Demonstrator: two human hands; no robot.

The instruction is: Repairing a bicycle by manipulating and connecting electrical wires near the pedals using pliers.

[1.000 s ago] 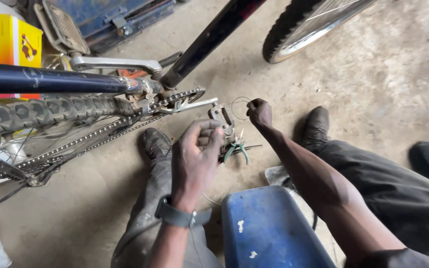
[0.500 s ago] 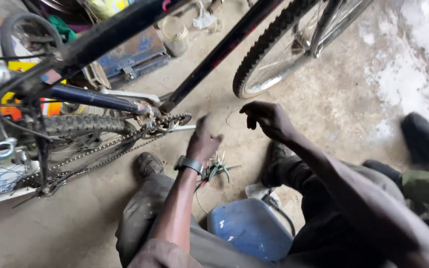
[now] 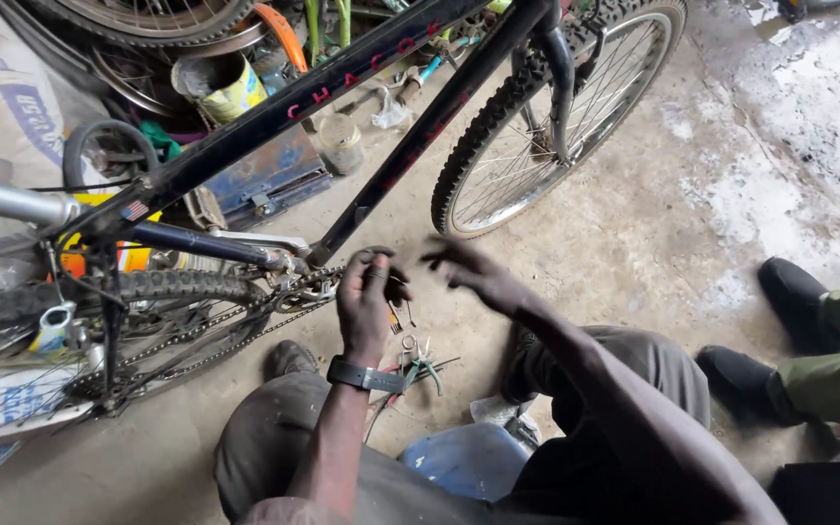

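Both hands have lifted from the floor tools. Left hand seems pinched on a small part beside the crank; right hand, fingers spread empty, at three o'clock. Fitting it needs steadying.

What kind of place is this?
Probably a bicycle repair workshop. A dark bicycle frame stands on the concrete floor, spare wheels are piled behind, and small tools lie below the hands.
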